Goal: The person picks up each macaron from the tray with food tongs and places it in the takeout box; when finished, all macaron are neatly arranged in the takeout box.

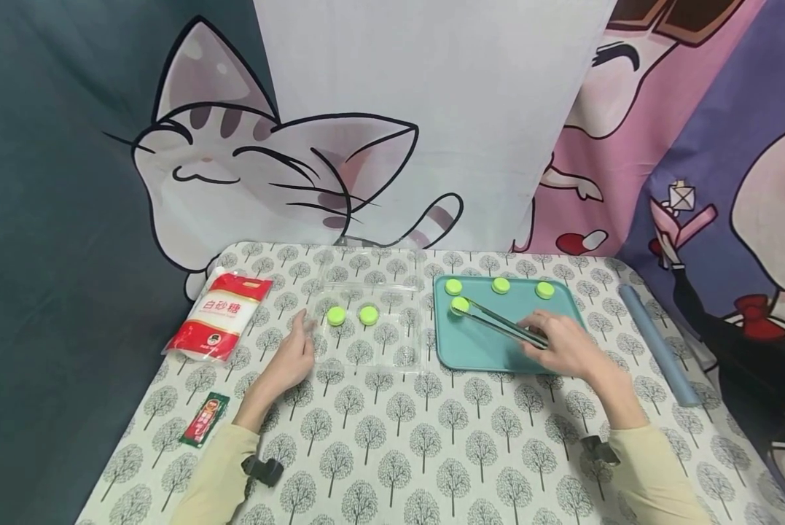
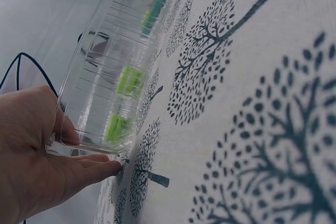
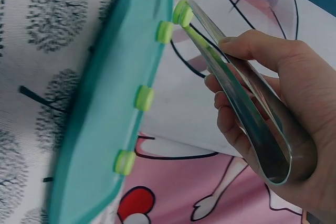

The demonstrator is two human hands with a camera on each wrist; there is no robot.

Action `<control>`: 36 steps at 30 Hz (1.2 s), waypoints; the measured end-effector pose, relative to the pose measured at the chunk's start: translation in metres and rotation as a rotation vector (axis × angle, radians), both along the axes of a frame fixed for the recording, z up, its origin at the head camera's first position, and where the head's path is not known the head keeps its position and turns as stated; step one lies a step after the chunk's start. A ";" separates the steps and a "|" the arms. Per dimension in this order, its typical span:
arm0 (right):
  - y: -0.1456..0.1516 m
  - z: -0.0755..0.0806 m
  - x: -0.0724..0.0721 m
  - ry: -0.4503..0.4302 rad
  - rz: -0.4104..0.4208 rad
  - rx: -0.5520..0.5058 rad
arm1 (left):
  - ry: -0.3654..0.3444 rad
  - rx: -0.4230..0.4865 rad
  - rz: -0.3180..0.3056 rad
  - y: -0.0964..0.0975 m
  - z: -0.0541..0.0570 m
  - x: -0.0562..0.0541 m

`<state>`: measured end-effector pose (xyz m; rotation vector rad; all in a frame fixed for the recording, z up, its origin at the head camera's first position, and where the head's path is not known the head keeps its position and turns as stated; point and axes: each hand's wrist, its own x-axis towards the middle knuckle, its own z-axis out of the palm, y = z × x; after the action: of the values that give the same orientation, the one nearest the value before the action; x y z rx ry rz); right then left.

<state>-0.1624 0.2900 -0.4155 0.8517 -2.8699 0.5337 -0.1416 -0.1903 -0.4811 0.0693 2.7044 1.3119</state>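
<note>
In the head view my right hand [image 1: 559, 343] holds metal tongs [image 1: 506, 328] over the teal tray [image 1: 477, 350]. A bright green macaron [image 1: 460, 305] is between the tong tips, and the right wrist view shows this macaron [image 3: 182, 13] off the tray's surface. Three more green macarons, one of them the middle macaron [image 1: 500, 285], sit along the tray's far side. My left hand [image 1: 295, 354] grips the left edge of a clear plastic container [image 2: 89, 87], its thumb and fingers at the rim. Inside the container lie two green macarons, left [image 1: 336, 316] and right [image 1: 369, 315].
The container's clear lid [image 1: 372, 266] stands open at the back. On the left are a red and white sugar bag [image 1: 218, 317] and a small red-green packet [image 1: 205, 419]. A blue-grey roll [image 1: 657, 343] lies along the right side of the tree-patterned tablecloth [image 1: 425, 445].
</note>
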 end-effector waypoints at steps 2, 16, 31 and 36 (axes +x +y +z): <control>-0.001 0.004 0.000 0.028 0.005 -0.008 | 0.001 -0.001 -0.001 0.000 0.001 0.000; -0.032 0.039 -0.004 0.103 0.102 0.012 | 0.005 0.005 -0.002 -0.002 0.000 0.000; -0.095 0.048 -0.021 -0.051 0.226 0.139 | 0.020 -0.013 -0.014 -0.002 -0.003 -0.001; -0.107 0.051 -0.027 -0.040 0.262 0.207 | 0.019 -0.010 -0.015 -0.002 -0.003 -0.002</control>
<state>-0.1895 0.1833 -0.3642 1.2749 -2.9039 0.2793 -0.1432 -0.1926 -0.4841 0.1017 2.7205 1.3008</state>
